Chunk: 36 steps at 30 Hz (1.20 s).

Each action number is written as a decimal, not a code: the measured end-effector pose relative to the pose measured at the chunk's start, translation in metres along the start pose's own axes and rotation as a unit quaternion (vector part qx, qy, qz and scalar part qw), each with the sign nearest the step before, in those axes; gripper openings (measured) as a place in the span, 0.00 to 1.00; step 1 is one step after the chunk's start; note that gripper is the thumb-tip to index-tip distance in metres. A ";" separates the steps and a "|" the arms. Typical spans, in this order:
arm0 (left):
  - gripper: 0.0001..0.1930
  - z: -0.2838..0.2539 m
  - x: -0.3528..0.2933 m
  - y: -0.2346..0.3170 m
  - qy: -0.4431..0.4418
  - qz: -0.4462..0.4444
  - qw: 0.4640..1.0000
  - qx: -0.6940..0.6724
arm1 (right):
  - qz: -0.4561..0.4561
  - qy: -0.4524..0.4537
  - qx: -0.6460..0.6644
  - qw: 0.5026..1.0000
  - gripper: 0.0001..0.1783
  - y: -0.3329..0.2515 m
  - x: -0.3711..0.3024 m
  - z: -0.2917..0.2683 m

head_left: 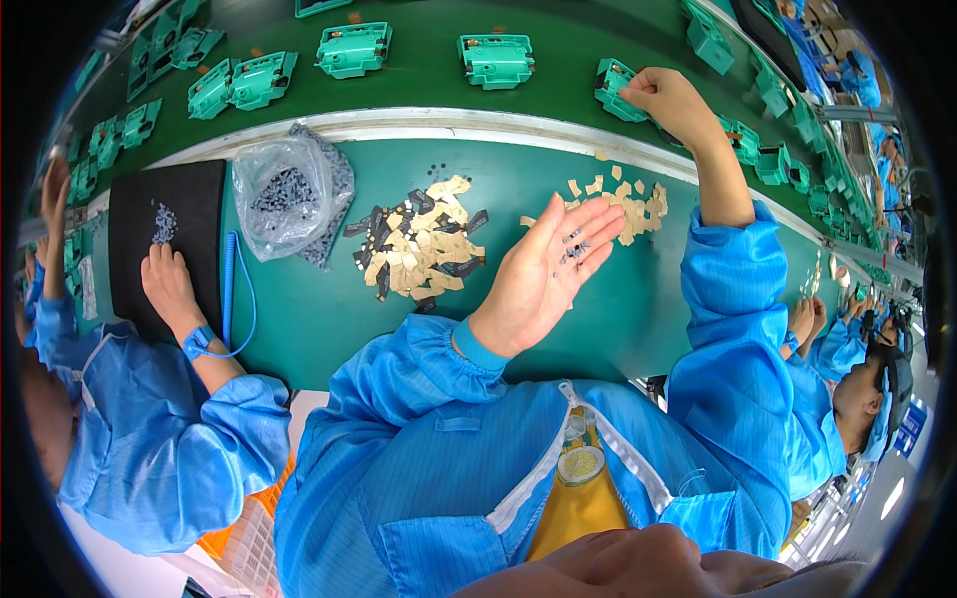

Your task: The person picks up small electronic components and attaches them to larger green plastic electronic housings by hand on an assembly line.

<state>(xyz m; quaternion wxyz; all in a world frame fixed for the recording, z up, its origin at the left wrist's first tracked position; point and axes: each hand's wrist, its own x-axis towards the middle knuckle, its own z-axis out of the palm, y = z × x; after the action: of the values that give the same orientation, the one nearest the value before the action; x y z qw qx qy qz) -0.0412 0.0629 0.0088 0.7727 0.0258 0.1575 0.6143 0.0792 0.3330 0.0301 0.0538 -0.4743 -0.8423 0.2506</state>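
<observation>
My left hand (543, 271) lies palm up above the green table, fingers stretched out, with several small grey pieces (575, 247) resting on its palm and fingers. Over at the belt, my right hand (675, 103) reaches to a teal plastic housing (617, 90). Its thumb and fingertips are pinched together at the housing's right side; whatever is between them is hidden. Beyond my left fingertips lies a scatter of cream-coloured flat pieces (648, 207). A larger pile of cream pieces and black parts (424, 244) sits to the left of that hand.
Several teal housings (496, 62) stand along the dark green belt (424, 60), behind a pale rail (419, 122). A clear plastic bag of grey pieces (284, 194) lies beside a black mat (150, 229). At left, a co-worker's hand (171, 284) touches that mat; other people sit at right.
</observation>
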 end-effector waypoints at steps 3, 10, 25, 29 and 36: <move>0.36 -0.001 0.001 -0.001 -0.005 -0.003 1.000 -0.001 | 0.025 -0.005 -0.003 1.000 0.15 -0.005 -0.001 -0.003; 0.38 -0.005 0.004 -0.002 -0.018 -0.003 0.999 -0.028 | -0.089 0.089 0.074 0.989 0.11 -0.034 -0.065 0.009; 0.42 -0.004 0.001 -0.008 -0.055 -0.017 0.998 0.026 | -0.144 0.064 0.130 0.979 0.07 -0.068 -0.191 0.041; 0.43 -0.009 0.003 -0.009 -0.068 -0.017 0.997 0.028 | -0.134 0.142 0.058 0.979 0.06 -0.064 -0.192 0.046; 0.41 -0.007 0.000 -0.011 -0.028 -0.004 0.998 0.054 | -0.134 0.203 0.006 0.970 0.06 -0.067 -0.189 0.054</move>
<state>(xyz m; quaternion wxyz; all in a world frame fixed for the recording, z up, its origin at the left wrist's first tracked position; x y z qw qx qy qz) -0.0327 0.0593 0.0000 0.7768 0.0843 0.1687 0.6009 0.1129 0.1284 0.0424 0.2597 -0.3978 -0.8680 0.1446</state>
